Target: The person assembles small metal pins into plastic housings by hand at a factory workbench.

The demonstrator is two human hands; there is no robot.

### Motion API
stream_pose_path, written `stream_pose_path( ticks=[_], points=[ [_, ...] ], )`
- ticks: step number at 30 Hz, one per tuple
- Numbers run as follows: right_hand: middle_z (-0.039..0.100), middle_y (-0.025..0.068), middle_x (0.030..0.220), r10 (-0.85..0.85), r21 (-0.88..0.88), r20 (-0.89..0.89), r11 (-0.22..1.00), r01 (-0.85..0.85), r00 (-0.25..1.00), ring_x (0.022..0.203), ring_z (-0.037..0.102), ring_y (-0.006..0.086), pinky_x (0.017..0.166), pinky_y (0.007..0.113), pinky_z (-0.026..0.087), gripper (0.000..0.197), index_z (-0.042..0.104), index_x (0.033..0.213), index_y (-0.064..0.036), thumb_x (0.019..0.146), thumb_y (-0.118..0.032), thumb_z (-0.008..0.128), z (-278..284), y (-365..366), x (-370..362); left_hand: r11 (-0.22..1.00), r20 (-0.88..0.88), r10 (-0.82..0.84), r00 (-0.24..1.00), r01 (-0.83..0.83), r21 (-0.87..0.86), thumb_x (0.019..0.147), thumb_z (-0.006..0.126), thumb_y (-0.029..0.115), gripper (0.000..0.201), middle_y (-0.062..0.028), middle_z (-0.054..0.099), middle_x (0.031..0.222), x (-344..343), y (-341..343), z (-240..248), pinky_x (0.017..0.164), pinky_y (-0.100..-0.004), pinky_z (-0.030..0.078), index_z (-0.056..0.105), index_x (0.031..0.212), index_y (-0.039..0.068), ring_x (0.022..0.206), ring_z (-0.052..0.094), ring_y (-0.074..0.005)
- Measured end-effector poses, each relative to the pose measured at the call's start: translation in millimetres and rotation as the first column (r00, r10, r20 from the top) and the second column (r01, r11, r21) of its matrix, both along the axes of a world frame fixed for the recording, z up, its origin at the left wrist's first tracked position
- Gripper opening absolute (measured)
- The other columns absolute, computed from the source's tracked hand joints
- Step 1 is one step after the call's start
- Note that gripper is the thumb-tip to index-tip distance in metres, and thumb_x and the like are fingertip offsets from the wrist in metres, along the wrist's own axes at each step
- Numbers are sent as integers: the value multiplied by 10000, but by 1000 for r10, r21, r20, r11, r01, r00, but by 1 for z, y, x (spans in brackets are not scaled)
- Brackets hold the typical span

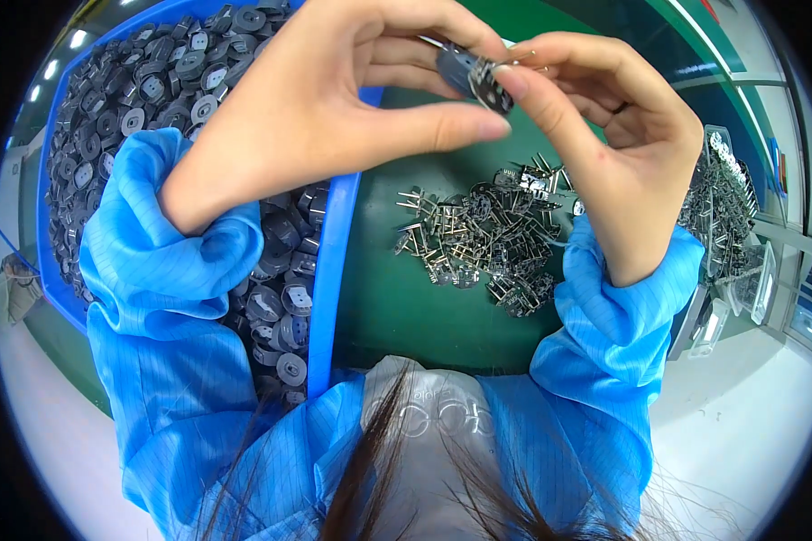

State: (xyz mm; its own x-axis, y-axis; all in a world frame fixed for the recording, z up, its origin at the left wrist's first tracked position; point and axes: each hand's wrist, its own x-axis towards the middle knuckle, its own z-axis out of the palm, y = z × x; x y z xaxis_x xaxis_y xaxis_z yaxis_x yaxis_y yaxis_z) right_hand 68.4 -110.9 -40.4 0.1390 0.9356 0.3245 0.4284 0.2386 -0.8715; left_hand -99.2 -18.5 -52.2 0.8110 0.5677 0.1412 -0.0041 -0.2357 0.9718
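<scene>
My left hand (334,117) is raised in the upper middle, its curled fingers and thumb around a dark grey round plastic part (457,68). Facing it, my right hand (622,135) pinches a small dark piece with metal pins (491,90) between thumb and index finger. The two pieces touch or overlap; the blur hides how they meet. Below the hands, a heap of small round dark boards with metal pins (483,230) lies on the green tabletop (406,329).
To the left stands a large blue bin (332,279) filled with grey round plastic parts (90,149). At the right, clear trays (756,279) hold more pinned pieces (717,203). Blue sleeves cover both my forearms.
</scene>
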Motion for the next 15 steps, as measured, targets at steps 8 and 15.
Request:
stream_pose_path(
  ticks=[8,15],
  points=[
    [644,87,949,-20,96,200,995,1,980,855,633,148,739,249,527,153,681,902,3,754,23,713,-5,5,3,975,-71,51,996,-65,-212,715,774,28,362,-99,628,976,0,3,13,641,-205,501,547,998,26,758,598,-73],
    [659,88,851,-99,268,425,963,-21,900,790,645,157,688,262,530,156,693,821,8,681,48,749,-4,6,-2,1000,-27,-9,1000,9,-6,729,703,-93,322,-102,644,982,-4,4,-9,810,-291,560,527,980,3,932,652,-173]
  ],
)
